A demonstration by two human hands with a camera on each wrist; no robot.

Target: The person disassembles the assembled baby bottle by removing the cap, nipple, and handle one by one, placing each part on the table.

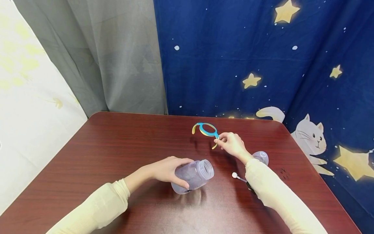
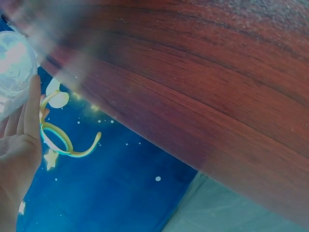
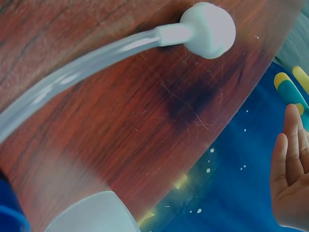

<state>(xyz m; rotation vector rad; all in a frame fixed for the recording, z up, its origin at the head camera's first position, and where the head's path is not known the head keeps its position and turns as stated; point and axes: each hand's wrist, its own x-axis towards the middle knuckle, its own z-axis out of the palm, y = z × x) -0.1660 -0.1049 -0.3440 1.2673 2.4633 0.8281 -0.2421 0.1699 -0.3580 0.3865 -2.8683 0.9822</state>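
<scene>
My left hand (image 1: 169,169) grips a clear, wide-necked baby bottle (image 1: 191,177) around its body. The bottle is tilted over, its bare threaded mouth facing right. Above the table, farther back, my right hand (image 1: 233,143) pinches a blue and yellow handle ring (image 1: 207,133) by one side, and its two curved handles stick out. In the left wrist view the handle ring (image 2: 88,152) appears beyond the left hand's fingers (image 2: 32,108). A straw with a white ball end (image 3: 210,30) lies on the table under the right forearm, which hides part of it.
A clear domed cap (image 1: 261,157) lies just beyond the right forearm. In the right wrist view, a pale rounded piece (image 3: 94,215) and a blue piece (image 3: 9,208) show at the bottom edge. The brown table (image 1: 131,136) backs onto grey and blue curtains.
</scene>
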